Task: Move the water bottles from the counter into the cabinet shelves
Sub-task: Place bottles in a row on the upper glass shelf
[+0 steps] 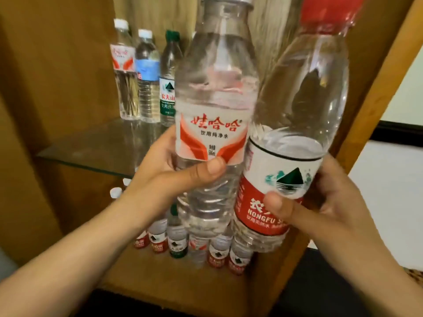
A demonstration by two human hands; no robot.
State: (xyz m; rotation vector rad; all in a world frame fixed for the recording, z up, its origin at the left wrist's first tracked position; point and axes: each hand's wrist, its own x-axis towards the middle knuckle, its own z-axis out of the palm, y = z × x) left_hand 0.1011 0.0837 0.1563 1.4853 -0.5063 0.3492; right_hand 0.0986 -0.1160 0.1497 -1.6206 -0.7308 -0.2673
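Two bottles held up in front of an open wooden cabinet point(68, 65). Nearest the viewer, the left hand point(164, 170) grips a white-capped bottle point(215, 115) by its lower half, thumb curled across the bottom edge of its red-and-white label, fingers wrapped behind. The right hand point(329, 202) grips a red-capped bottle point(297, 143) around its red-and-white label, thumb pressed on the front. The red-capped bottle leans to the right; the white-capped one stands nearly upright, and the two touch along their sides (both are clear and hold water). Below and behind the hands, a row of small bottles point(194, 245) stands on the wooden bottom shelf point(142, 268), most with red labels, one with green. Two loose-looking white caps point(115, 192) show just under the glass shelf edge; what they belong to cannot be told. Farther back, on the glass shelf point(91, 145), three bottles stand side by side against the back wall: a red-labelled bottle point(124, 72), a blue-labelled bottle point(147, 76) and a green-capped bottle point(168, 81), the last partly hidden by the held white-capped bottle.
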